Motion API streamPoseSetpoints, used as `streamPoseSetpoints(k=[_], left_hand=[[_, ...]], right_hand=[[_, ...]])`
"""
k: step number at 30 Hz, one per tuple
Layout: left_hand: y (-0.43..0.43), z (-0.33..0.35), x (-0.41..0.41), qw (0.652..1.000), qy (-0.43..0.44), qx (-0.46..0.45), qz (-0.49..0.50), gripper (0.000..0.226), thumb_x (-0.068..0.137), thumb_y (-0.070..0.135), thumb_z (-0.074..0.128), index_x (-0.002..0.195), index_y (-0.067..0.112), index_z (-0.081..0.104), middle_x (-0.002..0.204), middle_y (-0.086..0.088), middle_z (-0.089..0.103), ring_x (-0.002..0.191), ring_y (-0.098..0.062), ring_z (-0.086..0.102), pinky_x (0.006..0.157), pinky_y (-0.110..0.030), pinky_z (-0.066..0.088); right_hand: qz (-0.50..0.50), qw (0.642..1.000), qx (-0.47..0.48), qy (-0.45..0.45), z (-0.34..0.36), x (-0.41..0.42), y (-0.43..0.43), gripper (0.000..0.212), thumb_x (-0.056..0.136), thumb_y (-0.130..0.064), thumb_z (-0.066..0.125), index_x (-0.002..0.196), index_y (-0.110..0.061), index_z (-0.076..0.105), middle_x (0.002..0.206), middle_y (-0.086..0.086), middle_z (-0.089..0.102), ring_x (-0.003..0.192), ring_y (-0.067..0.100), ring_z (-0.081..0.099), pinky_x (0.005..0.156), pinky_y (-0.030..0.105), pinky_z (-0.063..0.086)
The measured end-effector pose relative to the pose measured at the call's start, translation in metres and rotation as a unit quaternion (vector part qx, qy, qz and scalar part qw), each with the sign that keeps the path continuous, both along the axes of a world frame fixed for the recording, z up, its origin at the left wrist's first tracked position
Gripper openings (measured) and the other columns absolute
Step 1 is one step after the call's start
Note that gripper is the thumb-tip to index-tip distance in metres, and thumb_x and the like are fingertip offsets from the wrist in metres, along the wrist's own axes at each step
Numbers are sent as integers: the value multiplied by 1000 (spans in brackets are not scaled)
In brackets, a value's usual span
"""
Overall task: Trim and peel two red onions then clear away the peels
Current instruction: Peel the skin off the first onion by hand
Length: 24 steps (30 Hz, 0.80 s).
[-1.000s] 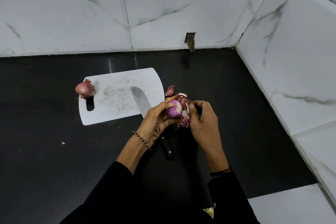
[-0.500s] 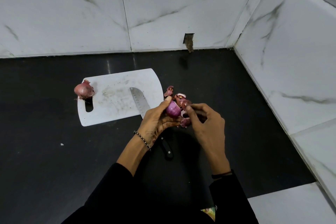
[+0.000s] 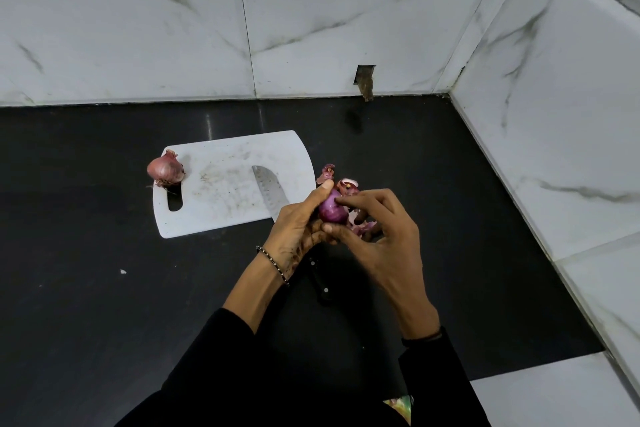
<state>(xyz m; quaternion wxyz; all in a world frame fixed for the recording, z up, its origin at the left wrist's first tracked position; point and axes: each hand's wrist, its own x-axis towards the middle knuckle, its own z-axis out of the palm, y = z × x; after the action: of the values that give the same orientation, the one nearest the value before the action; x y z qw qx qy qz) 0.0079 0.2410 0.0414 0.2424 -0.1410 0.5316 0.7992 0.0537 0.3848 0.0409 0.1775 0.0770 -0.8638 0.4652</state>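
The onion in hand (image 3: 331,210) is held above the black counter (image 3: 86,288), just off the right edge of the white cutting board (image 3: 221,215). It shows glossy purple flesh on the side facing the camera, so most of its dry skin looks to be off. The left hand (image 3: 294,232) clasps it, thumb on its top and fingers curled beneath. The right hand (image 3: 384,236) pinches it between forefinger and thumb. Whether a strip of skin sits in that pinch is too small to tell.

To finish this step well, the left hand should turn the onion slowly while the right catches any loose edge at a trimmed end and pulls it along the curve, not straight out. That way the skin is likely to come off in one piece. Dropping each strip onto the peels (image 3: 327,174), already heaped on the counter just beyond the hands, would keep the later clearing quick.

The knife (image 3: 268,189) lies with its blade on the board's right side and its handle on the counter beneath the wrists, so the hands should stay raised. The second onion (image 3: 165,170) rests at the board's left edge by the handle slot, its papery skin and root still on.
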Motion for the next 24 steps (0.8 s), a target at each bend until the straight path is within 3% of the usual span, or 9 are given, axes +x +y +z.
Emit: streamPoseSetpoints(k=[6, 12, 16, 19, 24], left_hand=[[0, 4, 2, 1000, 5, -12, -9, 53, 70, 51, 72, 98, 5, 75, 83, -18, 68, 55, -14, 62, 57, -28, 55], [0, -3, 3, 998, 19, -51, -20, 49, 78, 48, 75, 91, 0, 77, 88, -27, 71, 70, -23, 65, 62, -30, 56], [0, -1, 4, 998, 22, -63, -24, 36, 86, 40, 71, 75, 6, 76, 67, -10, 70, 55, -15, 63, 56, -25, 54], [2, 0, 5, 997, 18, -72, -26, 36, 86, 39, 71, 70, 7, 77, 66, -9, 70, 56, -15, 65, 54, -24, 55], [6, 4, 4, 998, -4, -62, -14, 39, 84, 42, 73, 82, 3, 77, 78, -12, 75, 64, -15, 70, 61, -23, 57]], right_hand=[[-4, 1000, -5, 1, 1, 2, -2, 35, 79, -30, 85, 111, -25, 69, 111, -14, 58, 97, 6, 60, 77, 13, 48], [3, 998, 35, -50, 0, 3, -4, 35, 79, -48, 72, 105, -36, 52, 106, -24, 50, 94, 0, 56, 68, 19, 49], [-5, 995, 82, -51, -5, 4, -3, 31, 82, -50, 68, 100, -34, 49, 101, -27, 47, 89, -6, 53, 63, 26, 52], [-15, 994, 97, -52, -9, 5, -2, 30, 83, -48, 68, 99, -32, 49, 99, -27, 46, 87, -3, 52, 62, 26, 51], [-38, 992, 111, -37, -11, 7, -3, 23, 85, -46, 67, 91, -28, 53, 93, -23, 45, 84, 0, 53, 60, 19, 47]])
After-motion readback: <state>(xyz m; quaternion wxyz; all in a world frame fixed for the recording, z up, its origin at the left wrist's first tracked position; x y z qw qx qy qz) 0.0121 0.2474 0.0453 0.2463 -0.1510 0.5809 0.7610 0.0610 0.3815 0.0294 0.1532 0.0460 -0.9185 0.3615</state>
